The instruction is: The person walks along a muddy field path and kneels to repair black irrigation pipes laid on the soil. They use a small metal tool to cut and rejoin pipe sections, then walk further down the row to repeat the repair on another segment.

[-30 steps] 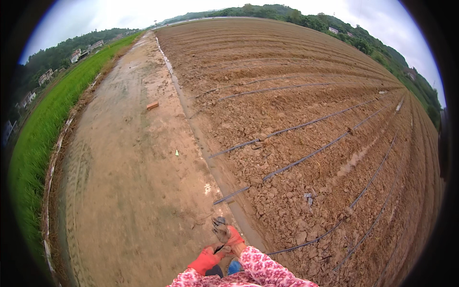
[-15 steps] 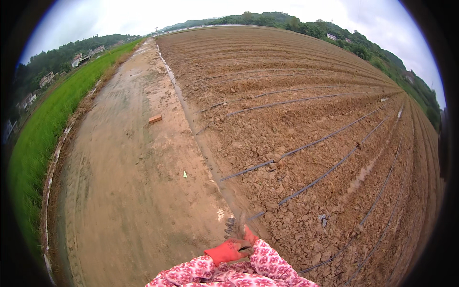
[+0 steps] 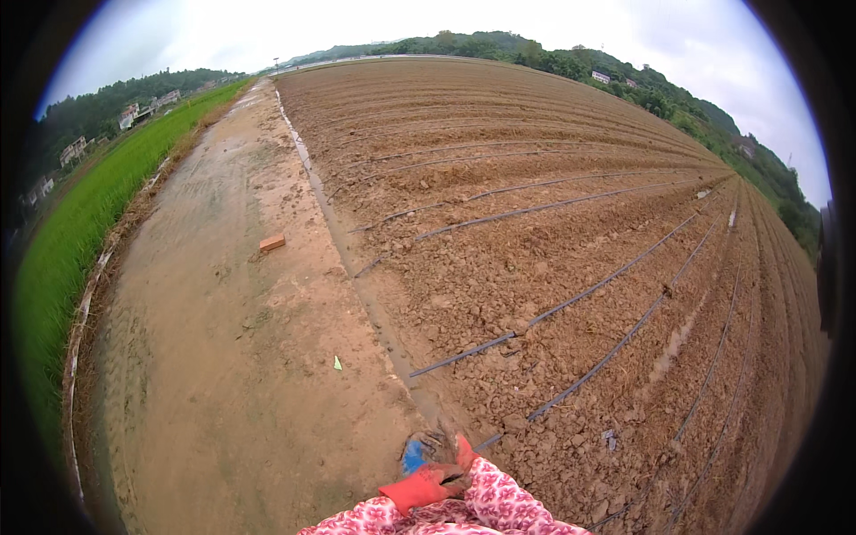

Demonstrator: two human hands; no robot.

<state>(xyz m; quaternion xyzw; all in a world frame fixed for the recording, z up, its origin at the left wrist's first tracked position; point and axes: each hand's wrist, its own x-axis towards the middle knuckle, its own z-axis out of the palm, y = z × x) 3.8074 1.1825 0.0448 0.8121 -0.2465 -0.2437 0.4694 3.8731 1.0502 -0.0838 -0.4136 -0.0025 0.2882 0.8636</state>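
Both my hands are low in the picture, in muddy red gloves, close together at the edge between the dirt track and the ploughed field. My left hand (image 3: 419,489) is closed, its fingers curled toward the right hand. My right hand (image 3: 465,453) sits just beyond it, also closed. Whatever they grip is hidden by the gloves and mud. Just past the left hand are a blue patch (image 3: 413,455) and a dark, muddy, ribbed-looking thing (image 3: 434,440); I cannot tell whether they belong together. A black drip hose (image 3: 489,442) ends close to my right hand.
Several drip hoses (image 3: 464,357) run across the ploughed soil (image 3: 553,267) on the right. A narrow wet ditch (image 3: 357,290) divides it from the track (image 3: 196,357). A brick (image 3: 272,242) and a light green scrap (image 3: 338,363) lie on the track. Green crop (image 3: 98,241) grows at left.
The view has shifted slightly, so the brick, scrap and hoses appear lower. My hands remain close together; the blue patch now shows beside them.
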